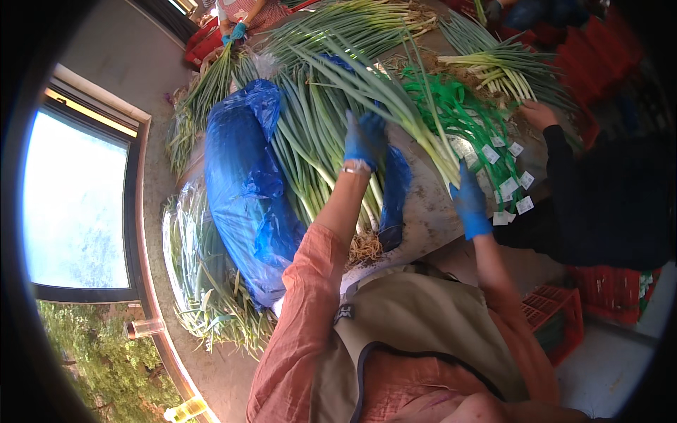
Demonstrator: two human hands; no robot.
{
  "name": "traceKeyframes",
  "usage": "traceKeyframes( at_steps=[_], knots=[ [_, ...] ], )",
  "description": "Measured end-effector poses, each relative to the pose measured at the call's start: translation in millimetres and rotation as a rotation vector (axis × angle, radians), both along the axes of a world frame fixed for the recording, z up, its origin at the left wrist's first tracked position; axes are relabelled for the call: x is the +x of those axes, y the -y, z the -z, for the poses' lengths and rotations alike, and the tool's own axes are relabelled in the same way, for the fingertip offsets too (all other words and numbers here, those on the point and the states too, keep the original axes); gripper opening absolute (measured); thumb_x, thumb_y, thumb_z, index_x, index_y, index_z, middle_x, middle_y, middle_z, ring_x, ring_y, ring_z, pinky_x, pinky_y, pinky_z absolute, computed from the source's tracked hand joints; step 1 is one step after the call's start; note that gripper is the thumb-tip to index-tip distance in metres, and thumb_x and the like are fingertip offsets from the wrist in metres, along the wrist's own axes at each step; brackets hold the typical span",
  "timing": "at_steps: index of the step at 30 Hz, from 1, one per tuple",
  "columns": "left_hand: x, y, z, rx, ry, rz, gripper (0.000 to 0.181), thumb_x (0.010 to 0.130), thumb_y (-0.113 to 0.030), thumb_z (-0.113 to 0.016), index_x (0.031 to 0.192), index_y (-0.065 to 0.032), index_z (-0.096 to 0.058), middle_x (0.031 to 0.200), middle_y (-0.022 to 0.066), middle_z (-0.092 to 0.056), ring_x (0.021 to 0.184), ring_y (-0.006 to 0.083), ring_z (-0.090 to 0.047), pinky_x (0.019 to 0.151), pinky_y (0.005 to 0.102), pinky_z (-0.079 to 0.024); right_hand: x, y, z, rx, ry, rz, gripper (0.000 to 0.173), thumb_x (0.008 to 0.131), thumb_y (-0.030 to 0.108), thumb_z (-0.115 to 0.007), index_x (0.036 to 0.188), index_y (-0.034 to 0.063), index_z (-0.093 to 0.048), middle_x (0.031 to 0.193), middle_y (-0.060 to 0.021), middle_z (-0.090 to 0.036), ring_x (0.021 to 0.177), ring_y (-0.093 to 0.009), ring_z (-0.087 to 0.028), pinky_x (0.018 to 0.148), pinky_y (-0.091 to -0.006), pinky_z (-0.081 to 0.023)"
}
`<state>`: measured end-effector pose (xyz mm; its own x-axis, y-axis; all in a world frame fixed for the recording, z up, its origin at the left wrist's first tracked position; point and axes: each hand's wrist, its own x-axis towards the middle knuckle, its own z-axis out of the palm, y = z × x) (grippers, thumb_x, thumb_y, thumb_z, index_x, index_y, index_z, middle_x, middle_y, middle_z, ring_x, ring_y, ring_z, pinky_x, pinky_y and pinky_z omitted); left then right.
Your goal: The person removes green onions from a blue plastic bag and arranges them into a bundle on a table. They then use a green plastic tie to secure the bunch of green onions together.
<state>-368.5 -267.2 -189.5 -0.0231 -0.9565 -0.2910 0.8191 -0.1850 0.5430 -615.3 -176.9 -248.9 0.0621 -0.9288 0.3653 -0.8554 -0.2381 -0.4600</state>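
Observation:
My right hand [470, 203], in a blue glove, grips a few long green onions [439, 150] near their pale lower stems. Their leaves stretch up and left across the table. My left hand [365, 137], gloved in blue too, is over a large pile of green onions [317, 143], its thumb apart from the fingers and nothing visibly held. Brown roots [365, 248] of that pile face me. Blue plastic wrap [248, 164] covers the pile's left side, and another flap of blue plastic [394, 195] shows at its right.
Green tie straps [455, 100] with white tags [509, 186] lie to the right. A dark-sleeved co-worker's hand [539, 115] is beside more onions [492, 69]. Clear-wrapped onions [195, 254] lie left. Across the table, another person's gloved hands [235, 33] hold onions. Red crates [560, 322] stand lower right.

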Motion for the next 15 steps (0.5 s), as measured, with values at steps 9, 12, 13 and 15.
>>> traceKeyframes(
  at_steps=[9,12,13,15],
  knots=[
    [20,43,135,0.312,0.129,-0.051,0.065,0.085,-0.053,-0.037,0.129,-0.0053,-0.030,0.137,0.0103,-0.030,0.126,0.0246,-0.027,0.102,0.0399,-0.020,-18,7,91,0.185,-0.121,-0.003,0.046,0.075,0.004,-0.048,0.119,-0.0042,-0.038,0.082,-0.0208,-0.052,0.079,-0.035,-0.054,0.064,-0.0423,-0.044],
    [-20,60,98,0.197,0.181,-0.035,0.058,0.088,-0.048,-0.033,0.129,-0.0063,-0.031,0.135,0.0085,-0.033,0.124,0.0237,-0.029,0.101,0.0379,-0.020,-20,6,79,0.288,-0.066,0.060,0.052,0.073,0.005,-0.056,0.121,-0.0013,-0.039,0.098,-0.0226,-0.051,0.087,-0.037,-0.051,0.074,-0.0414,-0.042],
    [-23,71,106,0.167,0.166,-0.021,0.056,0.089,-0.046,-0.031,0.129,-0.0064,-0.032,0.134,0.0078,-0.035,0.123,0.0236,-0.031,0.101,0.0379,-0.021,-19,4,75,0.295,-0.067,0.066,0.053,0.072,0.005,-0.056,0.122,-0.0010,-0.039,0.102,-0.0223,-0.050,0.089,-0.037,-0.050,0.077,-0.0414,-0.041],
    [-21,107,140,0.108,0.126,0.003,0.052,0.091,-0.043,-0.028,0.128,-0.0066,-0.035,0.132,0.0064,-0.038,0.121,0.0235,-0.034,0.101,0.0378,-0.022,-16,-1,66,0.308,-0.080,0.074,0.057,0.071,0.003,-0.058,0.124,-0.0002,-0.037,0.110,-0.0218,-0.047,0.095,-0.037,-0.047,0.081,-0.0415,-0.039]
  ],
)
